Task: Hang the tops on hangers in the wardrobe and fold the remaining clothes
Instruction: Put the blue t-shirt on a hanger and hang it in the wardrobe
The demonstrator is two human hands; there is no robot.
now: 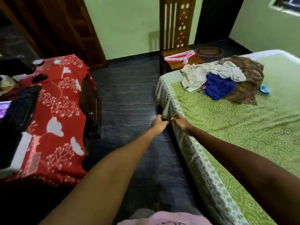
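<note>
Clothes pile (227,78) sits on the bed, well beyond your right hand and off to its right: pale grey pieces, a blue garment (218,87), a brown patterned one (248,82), all heaped and unfolded. Hangers (181,57), pink and white, lie on the wooden chair (177,30) seat straight ahead of your hands, just behind the pile's near-left edge.

Your left hand (159,123) is curled, fingers closed at the hanging edge of the green bedsheet (227,124); looks like a pinch on the sheet, though the contact point is small and dark. Your right hand (181,121) is just beside it, fingers bent down onto the sheet border at the bed's edge, gripping the fabric.

Left of your left hand: dark floor (126,103), then a table under a red floral cloth (61,114) with a dark keyboard (22,104) on it.
</note>
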